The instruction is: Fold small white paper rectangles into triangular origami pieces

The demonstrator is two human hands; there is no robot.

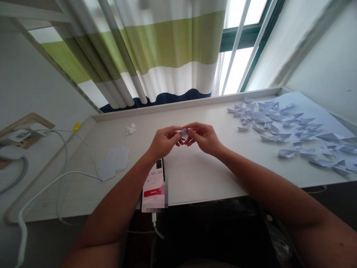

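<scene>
Over the middle of the desk, both hands pinch a small folded piece of white paper (pixel 184 134) between thumbs and fingers. My left hand (pixel 164 140) grips its left side and my right hand (pixel 205 137) its right side. Fingers cover most of the paper, so its full shape is hidden. To the right lie many folded white paper boats (pixel 275 137), spread in a loose cluster. A few flat white paper sheets (pixel 118 158) rest on the desk left of my left forearm.
A phone (pixel 153 186) with a lit screen and plugged-in cable (pixel 154 219) lies at the desk's front edge. Crumpled white paper (pixel 130 129) sits back left. White cords (pixel 63 175) run across the left side. A raised ledge and curtain (pixel 173 44) stand behind the desk (pixel 195 178).
</scene>
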